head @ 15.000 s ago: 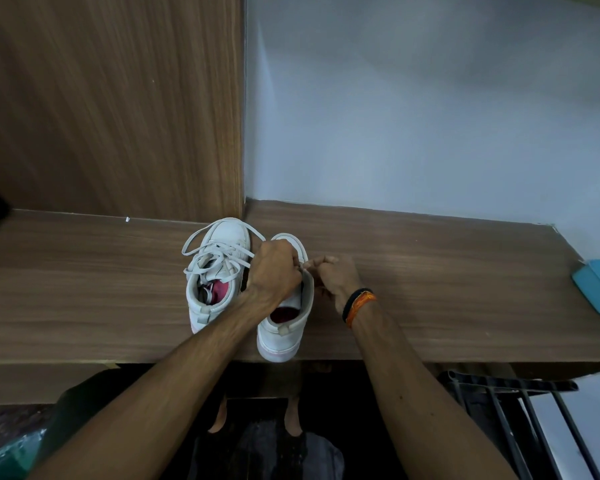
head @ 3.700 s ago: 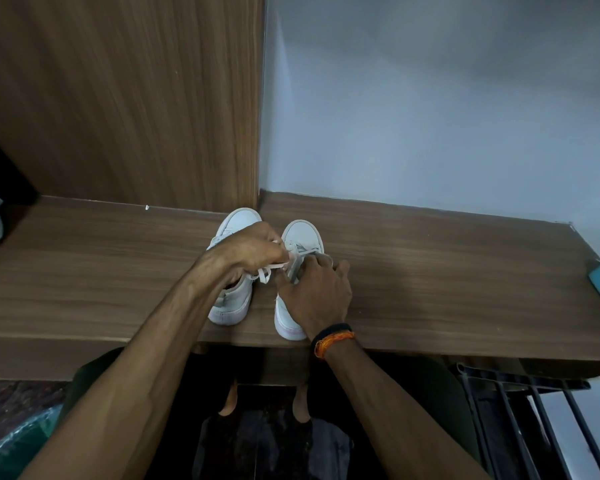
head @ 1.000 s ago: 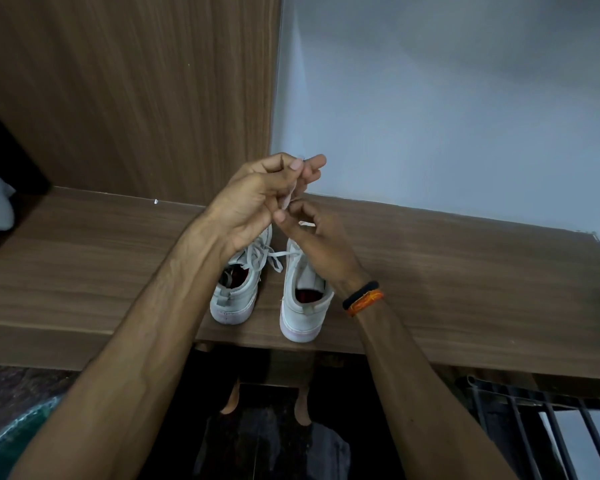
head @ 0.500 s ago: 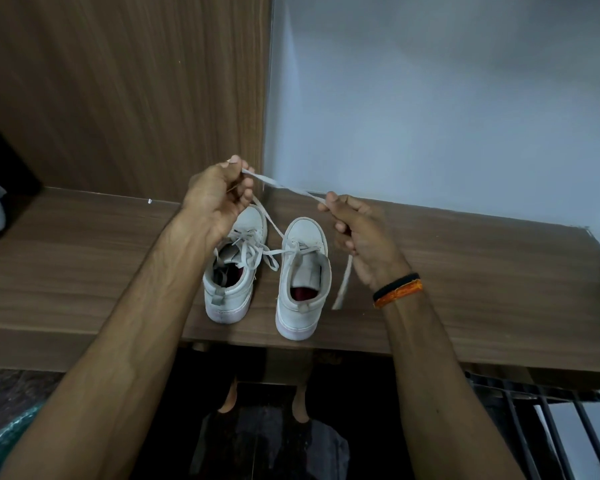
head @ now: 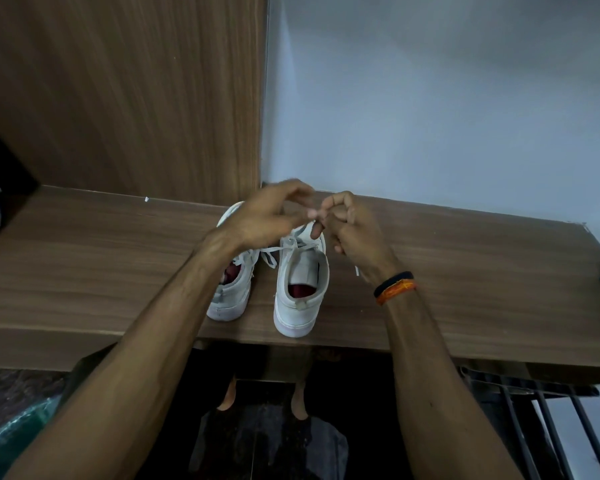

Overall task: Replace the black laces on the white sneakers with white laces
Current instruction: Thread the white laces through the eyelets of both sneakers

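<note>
Spanning wood shelf (head: 465,271), pale wall (head: 430,98), hands (head: 312,220) pinching white lace (head: 269,259)

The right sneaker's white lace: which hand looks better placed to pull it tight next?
Probably the right hand: its curled fingers seem to pinch the white lace above the right sneaker. The left hand is blurred, its grip unclear.

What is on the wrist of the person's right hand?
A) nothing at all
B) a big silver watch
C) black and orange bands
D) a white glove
C: black and orange bands circle the wrist just below the right hand.
</note>
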